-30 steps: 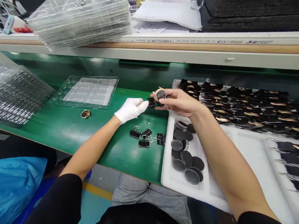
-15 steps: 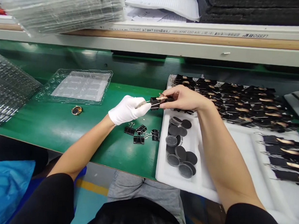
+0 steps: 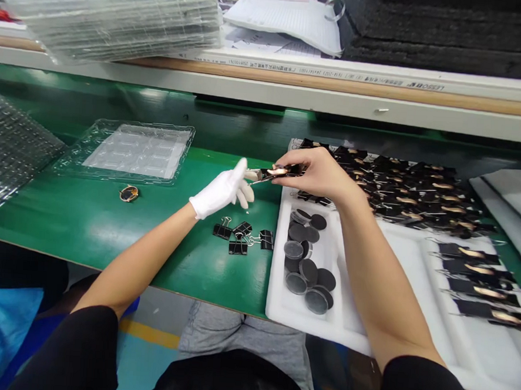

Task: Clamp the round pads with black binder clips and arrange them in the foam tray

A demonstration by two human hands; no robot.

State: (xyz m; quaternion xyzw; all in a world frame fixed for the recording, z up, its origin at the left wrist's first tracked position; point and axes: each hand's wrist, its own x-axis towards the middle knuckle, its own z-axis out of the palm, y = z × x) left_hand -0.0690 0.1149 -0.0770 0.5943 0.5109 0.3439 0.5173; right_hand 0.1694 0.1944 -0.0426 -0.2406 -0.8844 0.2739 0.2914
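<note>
Over the left edge of the white tray (image 3: 275,305), my bare right hand (image 3: 321,170) pinches a small gold-rimmed part (image 3: 279,171) between thumb and fingers. A black binder clip (image 3: 265,174) is clamped on that part, its wire handles pointing left. My left hand (image 3: 220,191), in a white glove, has its fingers apart beside these handles; whether a fingertip touches them I cannot tell. Several loose binder clips (image 3: 238,246) lie below it on the green table (image 3: 181,266). A round gold-rimmed piece (image 3: 129,193) rests further left.
Dark round discs (image 3: 309,272) sit in the tray's left compartment. Rows of clipped gold-rimmed parts (image 3: 402,183) fill the tray's back, more lie at its right. A clear blister tray (image 3: 137,152) and stacked plastic trays (image 3: 11,150) stand left. A shelf edge (image 3: 249,85) crosses behind.
My left hand has let go of the binder clip's handles and spread its fingers. My right hand still holds the clipped part, now turned slightly. The camera view has shifted a little.
</note>
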